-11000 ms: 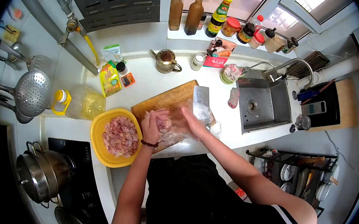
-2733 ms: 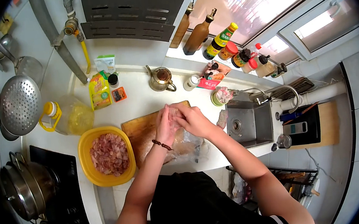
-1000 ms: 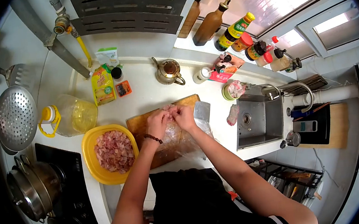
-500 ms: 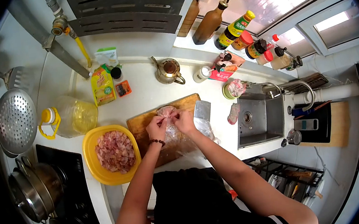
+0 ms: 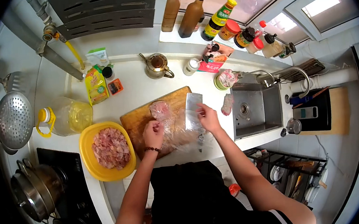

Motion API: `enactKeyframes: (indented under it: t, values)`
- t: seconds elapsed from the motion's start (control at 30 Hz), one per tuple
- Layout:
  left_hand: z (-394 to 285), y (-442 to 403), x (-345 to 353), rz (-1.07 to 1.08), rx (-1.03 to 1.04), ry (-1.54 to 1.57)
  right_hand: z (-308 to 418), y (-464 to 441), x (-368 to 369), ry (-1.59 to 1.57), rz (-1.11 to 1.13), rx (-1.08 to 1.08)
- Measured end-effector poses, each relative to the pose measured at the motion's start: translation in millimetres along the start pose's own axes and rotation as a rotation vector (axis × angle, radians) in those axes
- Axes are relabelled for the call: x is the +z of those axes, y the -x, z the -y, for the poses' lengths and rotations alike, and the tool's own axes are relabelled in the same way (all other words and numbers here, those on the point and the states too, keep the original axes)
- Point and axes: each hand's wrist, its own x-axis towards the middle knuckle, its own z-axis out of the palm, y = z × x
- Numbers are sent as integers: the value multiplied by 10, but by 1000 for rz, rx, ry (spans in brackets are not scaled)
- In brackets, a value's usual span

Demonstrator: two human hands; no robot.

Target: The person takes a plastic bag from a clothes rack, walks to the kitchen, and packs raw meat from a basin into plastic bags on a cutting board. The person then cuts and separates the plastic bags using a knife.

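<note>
Head view: the bagged meat sits on the board, just past your left hand, the nearer one. Your right hand is by the big knife. Both have bent fingers; I can't tell if they grip.

I'm making out white Chinese characters, seemingly 地瓜淀粉, on the pink packet; the yellow packet and the yellow-capped bottle are carrying print too small for me to read.
</note>
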Motion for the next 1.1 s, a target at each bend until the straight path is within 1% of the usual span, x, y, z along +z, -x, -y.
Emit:
enactKeyframes:
  t: [0.07,0.1,0.13,0.2,0.23,0.27,0.3,0.33,0.37,0.4,0.47,0.5,0.57,0.6,0.67,0.7,0.73,0.8,0.83,0.9,0.93,0.97,1.0,1.03,1.1]
  values:
    - [26,243,42,148,134,-76,-341,159,-173,225,71,38]
    - [34,365,92,201,195,-140,-529,225,-206,272,145,69]
    - [44,486,141,194,200,-147,-603,328,-202,264,145,61]
    - [64,695,251,378,34,-166,-737,504,-214,218,195,54]
    - [53,754,300,418,-94,-83,-794,567,-226,134,272,43]
    - [50,796,351,403,-91,-89,-848,605,-202,127,277,28]
    - [3,859,406,379,-57,-52,-918,636,-150,-5,260,50]
    - [-226,937,424,354,-26,-15,-988,651,-97,-136,247,74]
    - [-446,1032,407,290,117,-31,-1056,665,-34,-226,218,43]
    - [-643,1112,368,274,111,-41,-1056,706,-15,-233,235,34]
    - [-935,1198,317,253,307,-65,-928,687,-54,-458,232,18]
    - [-1093,1256,265,230,304,-75,-905,668,-57,-463,252,3]
    - [-1306,1424,181,247,466,-82,-879,669,-64,-682,311,-52]
    - [-1318,1500,159,232,460,-93,-805,668,-115,-688,329,-59]
    - [-1320,1634,80,72,297,66,-551,666,-309,-873,328,-16]
    - [-1239,1645,22,-36,321,96,-436,644,-381,-1023,360,39]
    - [-1191,1645,-63,-45,328,94,-317,633,-477,-1024,366,28]
    - [-1137,1643,-224,-120,15,465,-70,648,-700,-981,465,21]
    - [-1162,1639,-286,-126,22,469,70,680,-799,-925,500,17]
    - [-1236,1590,-397,-52,-153,540,132,641,-808,-869,481,-9]
    - [-1258,1549,-415,-54,-144,543,162,617,-806,-816,458,-28]
    - [-1271,1505,-429,-54,-67,489,167,588,-824,-812,457,-36]
    - [-1297,1469,-450,-53,9,433,177,568,-871,-940,483,-23]
    - [-1367,1457,-526,2,-18,439,205,548,-899,-1067,505,-11]
    - [-1317,1376,-582,30,29,423,322,580,-962,-1068,488,-38]
